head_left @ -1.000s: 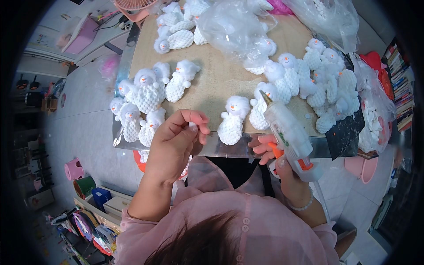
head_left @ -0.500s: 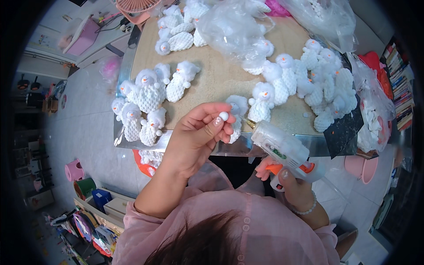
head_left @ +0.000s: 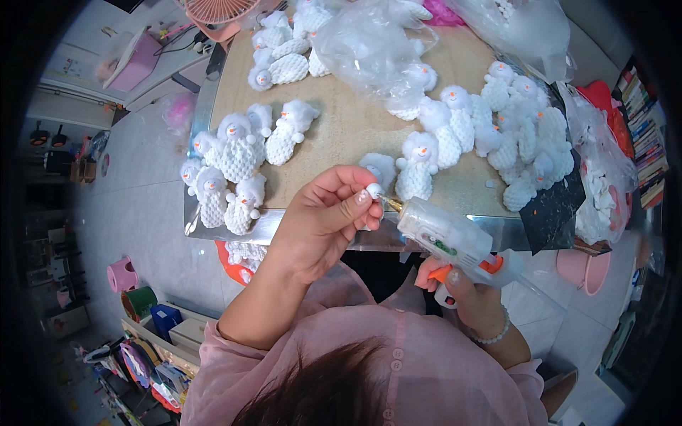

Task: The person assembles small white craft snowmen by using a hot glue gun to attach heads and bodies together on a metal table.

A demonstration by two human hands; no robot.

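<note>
My left hand (head_left: pixel 327 220) pinches a small white ball (head_left: pixel 373 189) between thumb and fingertips. My right hand (head_left: pixel 462 302) grips a translucent glue gun (head_left: pixel 444 234) with an orange trigger; its brass nozzle meets or nearly meets the ball. Just behind my fingers, a fluffy-hatted white knitted snowman doll (head_left: pixel 378 163) lies partly hidden on the beige board (head_left: pixel 334 131). Another doll (head_left: pixel 418 177) with an orange nose lies right beside it.
Several dolls are grouped left (head_left: pixel 238 153) and right (head_left: pixel 515 156). A plastic bag (head_left: pixel 369 57) covers the back. A metal edge (head_left: pixel 497 234) borders the board. A pink fan (head_left: pixel 220 6), bins (head_left: pixel 138 302) and books (head_left: pixel 643 156) surround the table.
My left hand has moved right and slightly up, exposing the white ball. The glue gun has lowered and swung left, bringing its nozzle to the ball.
</note>
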